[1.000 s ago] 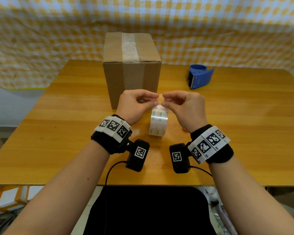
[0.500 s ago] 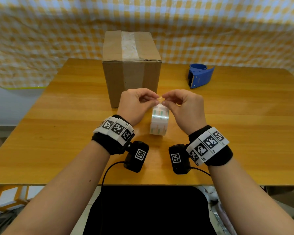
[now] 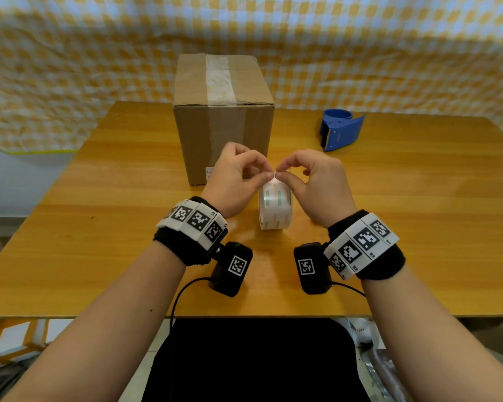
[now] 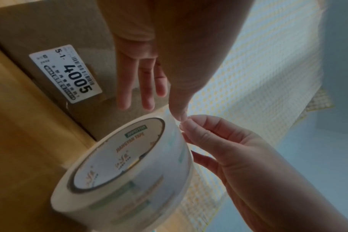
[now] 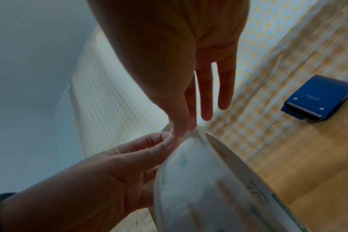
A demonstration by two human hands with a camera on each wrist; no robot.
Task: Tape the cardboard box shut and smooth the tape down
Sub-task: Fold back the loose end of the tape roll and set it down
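A brown cardboard box [image 3: 224,132] stands closed at the table's middle back, with a strip of clear tape [image 3: 219,79] along its top seam. In front of it a roll of clear tape [image 3: 275,210] stands on its edge. My left hand [image 3: 269,177] and right hand [image 3: 280,174] meet at the top of the roll, each pinching the tape's loose end between thumb and forefinger. The left wrist view shows the roll [image 4: 119,172], the box's white label [image 4: 66,73] and the right hand's fingertips [image 4: 189,124]. From the right wrist, the roll [image 5: 209,180] fills the lower middle.
A blue tape dispenser [image 3: 341,130] with a toothed blade lies at the back right of the wooden table [image 3: 99,242], also in the right wrist view [image 5: 318,102]. A yellow checked cloth [image 3: 70,53] hangs behind. A black chair seat [image 3: 253,361] sits below the table's front edge.
Both hands stay at the top of the roll, and their fingertips have shifted slightly on the tape end. The roll and the box have not moved.
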